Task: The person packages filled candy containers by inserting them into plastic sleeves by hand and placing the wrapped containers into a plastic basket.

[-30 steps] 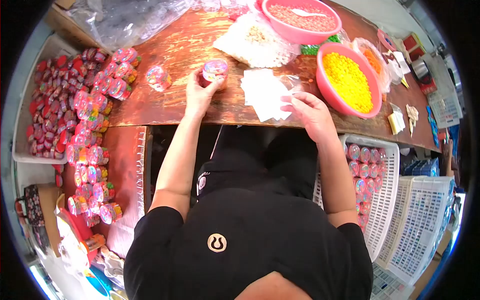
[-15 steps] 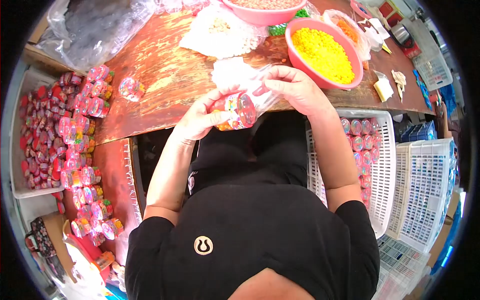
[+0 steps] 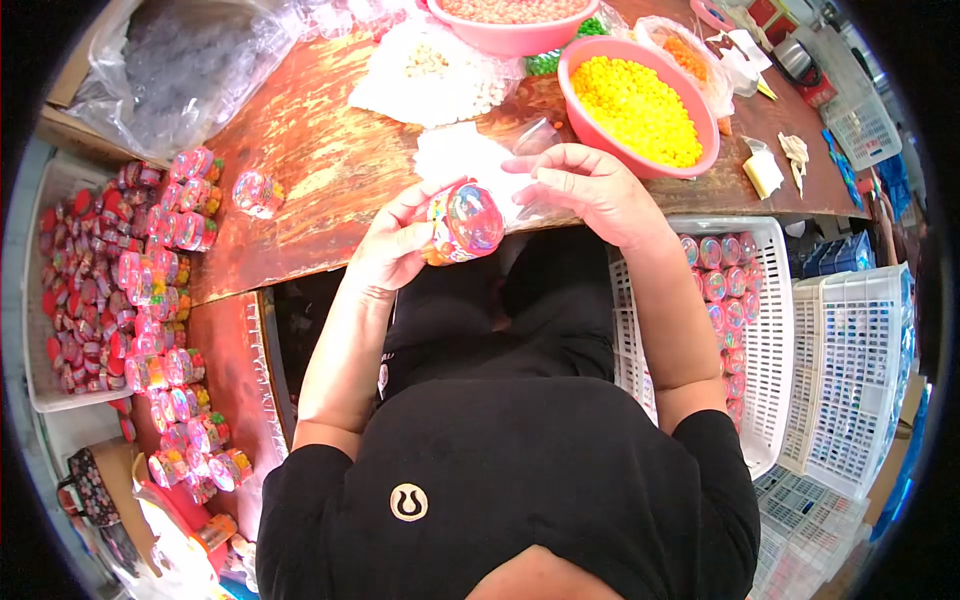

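My left hand [image 3: 395, 240] is wrapped round a small clear plastic jar [image 3: 465, 222] with a colourful printed band. The jar is tilted, its round clear end turned toward me, and orange and yellow pieces show low in it. To its right, the fingers of my right hand [image 3: 595, 190] are bent and pinched together on a thin clear plastic film [image 3: 532, 211], partly hidden by the hand. Behind both hands lies a stack of white sheets [image 3: 455, 155] on the wooden table [image 3: 310, 140].
A pink basin of yellow pieces [image 3: 572, 85] stands beyond my right hand. Farther back are a white bag [image 3: 400, 85] and another pink basin [image 3: 510, 38]. Similar jars [image 3: 165, 370] line the left side, near a red-lidded crate [image 3: 85, 400]. A white basket [image 3: 775, 350] holds more jars.
The jar has turned in my left hand, so its round end faces me more. My right hand has lowered slightly, and less of the clear film shows between the hands.
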Motion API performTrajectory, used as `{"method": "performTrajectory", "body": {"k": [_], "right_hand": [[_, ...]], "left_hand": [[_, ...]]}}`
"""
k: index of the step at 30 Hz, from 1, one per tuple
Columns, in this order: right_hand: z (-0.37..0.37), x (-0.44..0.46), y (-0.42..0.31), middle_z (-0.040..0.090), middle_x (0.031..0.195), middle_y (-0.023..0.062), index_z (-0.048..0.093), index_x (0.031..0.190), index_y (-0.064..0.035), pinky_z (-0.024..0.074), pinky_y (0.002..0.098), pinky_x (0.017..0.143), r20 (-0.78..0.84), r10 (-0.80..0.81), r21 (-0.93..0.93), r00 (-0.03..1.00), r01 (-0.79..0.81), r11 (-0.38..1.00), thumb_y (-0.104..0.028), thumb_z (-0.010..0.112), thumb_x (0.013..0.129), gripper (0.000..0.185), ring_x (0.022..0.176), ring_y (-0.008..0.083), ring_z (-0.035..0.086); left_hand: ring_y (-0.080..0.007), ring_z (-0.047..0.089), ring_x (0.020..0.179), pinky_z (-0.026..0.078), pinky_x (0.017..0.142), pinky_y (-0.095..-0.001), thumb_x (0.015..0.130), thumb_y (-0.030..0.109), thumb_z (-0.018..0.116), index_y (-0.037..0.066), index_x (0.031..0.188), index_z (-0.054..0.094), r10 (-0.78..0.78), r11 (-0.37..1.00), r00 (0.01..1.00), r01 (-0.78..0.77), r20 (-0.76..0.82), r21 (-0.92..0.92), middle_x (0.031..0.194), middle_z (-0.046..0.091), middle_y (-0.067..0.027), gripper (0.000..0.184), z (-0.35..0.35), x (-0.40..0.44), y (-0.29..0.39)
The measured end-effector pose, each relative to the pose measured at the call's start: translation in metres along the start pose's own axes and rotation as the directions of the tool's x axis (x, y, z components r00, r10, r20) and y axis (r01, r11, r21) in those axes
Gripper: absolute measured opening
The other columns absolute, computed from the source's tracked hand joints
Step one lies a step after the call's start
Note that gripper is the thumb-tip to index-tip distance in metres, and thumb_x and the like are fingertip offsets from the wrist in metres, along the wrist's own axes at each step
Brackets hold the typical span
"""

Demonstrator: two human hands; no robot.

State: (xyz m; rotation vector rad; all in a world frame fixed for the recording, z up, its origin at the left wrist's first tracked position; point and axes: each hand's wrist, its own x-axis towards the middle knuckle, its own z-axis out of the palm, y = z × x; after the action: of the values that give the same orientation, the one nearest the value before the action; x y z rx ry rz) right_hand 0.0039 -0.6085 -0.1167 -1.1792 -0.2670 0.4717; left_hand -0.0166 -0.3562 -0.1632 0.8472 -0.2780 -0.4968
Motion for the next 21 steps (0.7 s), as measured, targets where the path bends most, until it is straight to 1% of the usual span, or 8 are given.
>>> {"method": "performTrajectory", "body": {"k": [4, 8, 10, 14, 16, 18, 19, 21], "right_hand": [[-0.002, -0.002, 0.004, 0.062, 0.109, 0.012, 0.06, 0.098, 0.0006, 0.0488, 0.0293, 0.078, -0.021, 0.02, 0.064, 1.0, -0.019, 0.998, -0.015, 0.059, 0.088, 0.019, 0.084, 0.0166, 0.063], [0.003, 0.001, 0.005, 0.062, 0.107, 0.0113, 0.06, 0.097, 0.0006, 0.0498, 0.0296, 0.079, 0.062, 0.024, 0.003, 0.998, -0.024, 1.0, -0.013, 0.059, 0.088, 0.017, 0.086, 0.0163, 0.063], [0.002, 0.002, 0.006, 0.061, 0.106, 0.0118, 0.06, 0.096, 0.0004, 0.0504, 0.0297, 0.08, 0.08, 0.031, -0.021, 0.996, -0.03, 0.999, -0.011, 0.059, 0.087, 0.015, 0.087, 0.0158, 0.062], [0.012, -0.005, 0.001, 0.065, 0.094, 0.0078, 0.062, 0.096, 0.0004, 0.0499, 0.0279, 0.08, 0.067, 0.086, -0.088, 0.994, -0.08, 0.993, -0.009, 0.061, 0.086, 0.014, 0.085, 0.0137, 0.062], [0.019, -0.006, 0.003, 0.065, 0.09, 0.0063, 0.062, 0.096, 0.0005, 0.0496, 0.027, 0.08, 0.048, 0.103, -0.085, 0.994, -0.099, 0.991, -0.009, 0.061, 0.085, 0.014, 0.084, 0.0129, 0.062], [0.023, -0.003, 0.009, 0.065, 0.088, 0.0042, 0.063, 0.097, 0.001, 0.0483, 0.0247, 0.08, 0.003, 0.022, -0.206, 1.0, -0.021, 0.978, -0.008, 0.062, 0.084, 0.016, 0.084, 0.0114, 0.061], [0.025, -0.003, 0.011, 0.065, 0.088, 0.0042, 0.063, 0.097, 0.001, 0.0483, 0.0247, 0.08, 0.002, 0.023, -0.205, 1.0, -0.022, 0.979, -0.008, 0.062, 0.084, 0.016, 0.084, 0.0114, 0.061], [0.026, -0.002, 0.015, 0.064, 0.082, 0.0019, 0.064, 0.093, 0.0014, 0.0468, 0.0245, 0.079, -0.068, -0.103, -0.306, 0.992, 0.078, 0.949, -0.012, 0.062, 0.086, 0.015, 0.081, 0.0097, 0.059]], "left_hand": [[-0.0255, 0.046, 0.121, 0.037, 0.102, -0.0417, 0.072, 0.021, 0.076, -0.001, 0.132, 0.036, 0.057, 0.998, 0.998, -0.057, -0.003, 0.011, 0.131, 0.046, -0.0162, 0.076, -0.002, 0.004, -0.003], [-0.0251, 0.045, 0.121, 0.037, 0.102, -0.0404, 0.071, 0.022, 0.077, -0.001, 0.133, 0.035, 0.086, 0.995, 0.996, -0.085, -0.021, 0.048, 0.131, 0.045, -0.0156, 0.079, 0.002, 0.005, -0.005], [-0.0243, 0.047, 0.119, 0.036, 0.103, -0.0385, 0.07, 0.026, 0.078, -0.001, 0.132, 0.036, -0.006, 0.994, 1.0, 0.003, 0.021, 0.107, 0.129, 0.047, -0.0148, 0.079, 0.003, 0.004, -0.001], [-0.023, 0.049, 0.117, 0.037, 0.102, -0.0373, 0.07, 0.028, 0.078, -0.002, 0.131, 0.037, -0.018, 0.992, 1.0, 0.018, 0.002, 0.122, 0.126, 0.049, -0.0132, 0.079, 0.003, 0.004, -0.003], [-0.0217, 0.051, 0.114, 0.04, 0.099, -0.0365, 0.073, 0.024, 0.077, -0.002, 0.129, 0.039, 0.077, 0.988, 0.996, -0.071, -0.045, 0.137, 0.124, 0.052, -0.0115, 0.073, 0.0, 0.007, -0.01], [-0.021, 0.051, 0.113, 0.041, 0.097, -0.036, 0.074, 0.022, 0.076, -0.001, 0.129, 0.04, 0.123, 0.984, 0.991, -0.116, -0.051, 0.133, 0.123, 0.053, -0.0111, 0.07, -0.001, 0.009, -0.016], [-0.0203, 0.052, 0.112, 0.042, 0.096, -0.0355, 0.075, 0.021, 0.075, -0.001, 0.129, 0.04, 0.171, 0.978, 0.984, -0.163, -0.053, 0.13, 0.123, 0.053, -0.0106, 0.067, 0.0, 0.01, -0.018], [-0.0199, 0.053, 0.11, 0.043, 0.095, -0.0359, 0.078, 0.021, 0.073, 0.001, 0.126, 0.042, 0.206, 0.972, 0.976, -0.196, -0.073, 0.127, 0.122, 0.054, -0.0103, 0.061, 0.005, 0.011, -0.024]]}}
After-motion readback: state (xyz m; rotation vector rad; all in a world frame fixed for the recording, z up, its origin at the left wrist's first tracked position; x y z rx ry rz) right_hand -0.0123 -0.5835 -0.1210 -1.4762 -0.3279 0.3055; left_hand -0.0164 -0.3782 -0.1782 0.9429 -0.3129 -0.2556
